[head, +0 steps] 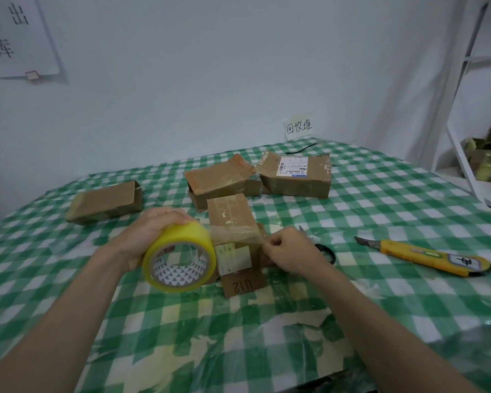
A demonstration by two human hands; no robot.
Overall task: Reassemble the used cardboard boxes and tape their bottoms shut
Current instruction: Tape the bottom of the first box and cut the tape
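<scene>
Your left hand (150, 234) grips the yellow tape roll (179, 258) while your right hand (289, 251) pinches the pulled strip (236, 235) across the small cardboard box (231, 214) between your hands on the checked surface (380, 199)

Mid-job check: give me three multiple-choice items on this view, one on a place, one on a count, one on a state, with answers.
1. Where does the utility knife lie? A on a box; B on the tablecloth, right of the hands; C on the shelf.
2. How many cardboard boxes are on the table? A two; B four; C six.
3. What is the left hand doing? A resting flat; B gripping the tape roll; C holding scissors.

B: it lies on the checked cloth.
B: four show, counting the box being taped.
B: its fingers wrap the roll while the right hand pinches the strip.
</scene>
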